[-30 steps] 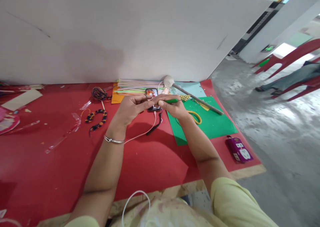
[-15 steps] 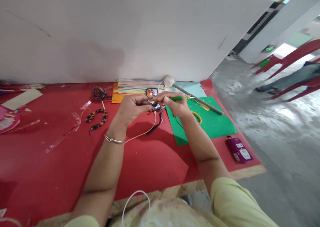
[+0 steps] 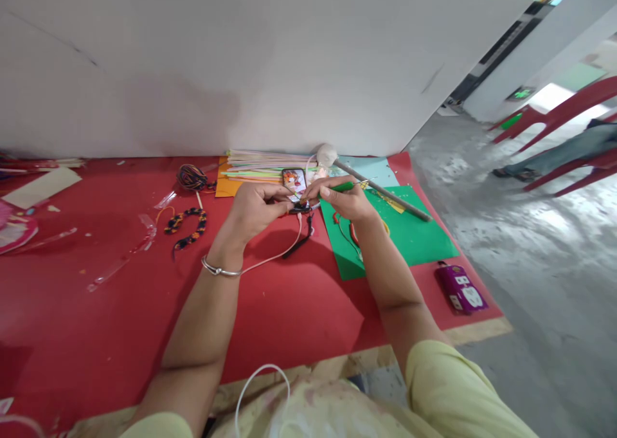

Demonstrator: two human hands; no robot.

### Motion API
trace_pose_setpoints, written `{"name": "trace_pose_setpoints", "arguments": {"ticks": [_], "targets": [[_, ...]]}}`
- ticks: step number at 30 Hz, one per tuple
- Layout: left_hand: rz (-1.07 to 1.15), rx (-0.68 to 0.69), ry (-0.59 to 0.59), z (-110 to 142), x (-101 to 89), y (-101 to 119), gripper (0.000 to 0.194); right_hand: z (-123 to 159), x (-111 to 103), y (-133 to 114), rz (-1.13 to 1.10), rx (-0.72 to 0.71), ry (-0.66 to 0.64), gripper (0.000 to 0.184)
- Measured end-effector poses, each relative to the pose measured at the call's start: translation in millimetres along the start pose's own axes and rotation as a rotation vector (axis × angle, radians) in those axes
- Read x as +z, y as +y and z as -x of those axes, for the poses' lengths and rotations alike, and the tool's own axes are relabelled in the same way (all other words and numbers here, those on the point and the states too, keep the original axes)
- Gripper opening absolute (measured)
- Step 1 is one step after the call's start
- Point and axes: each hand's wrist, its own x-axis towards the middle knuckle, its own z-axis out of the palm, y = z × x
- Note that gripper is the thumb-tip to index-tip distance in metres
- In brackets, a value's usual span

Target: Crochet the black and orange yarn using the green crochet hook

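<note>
My right hand [image 3: 343,201] is closed round a green-handled crochet hook [image 3: 343,186] that points left toward my left hand. My left hand [image 3: 258,206], with a silver bangle at the wrist, pinches a small dark knotted piece of yarn [image 3: 299,206] between thumb and fingers. Both hands meet just above a phone [image 3: 294,181] lying on the red sheet [image 3: 120,309]. A thread of red and yellow yarn [image 3: 354,234] trails over the green paper [image 3: 409,235] under my right wrist.
A yarn ball [image 3: 191,177] and a black-and-orange crocheted cord [image 3: 186,227] lie at the left. Stacked coloured straws [image 3: 263,163], a grey stick [image 3: 385,197] and a purple packet [image 3: 460,289] are nearby. A white board [image 3: 241,65] stands behind. Red chairs [image 3: 569,113] stand at the far right.
Both hands have shifted slightly; my right hand has tilted the hook upward and moved left toward the knot. Red yarn now shows on the green paper.
</note>
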Motion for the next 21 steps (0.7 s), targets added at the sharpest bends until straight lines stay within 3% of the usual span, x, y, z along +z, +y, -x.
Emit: {"name": "trace_pose_setpoints", "arguments": {"ticks": [9,21], "targets": [[-0.002,0.001,-0.041,-1,1.1,-2,0.019,3,-2,-12,0.061,0.087,-0.011,0.025],[0.021,-0.018,-0.047,-1,-0.6,-1,0.02,1,-2,9,-0.028,0.088,0.069,0.031]]}}
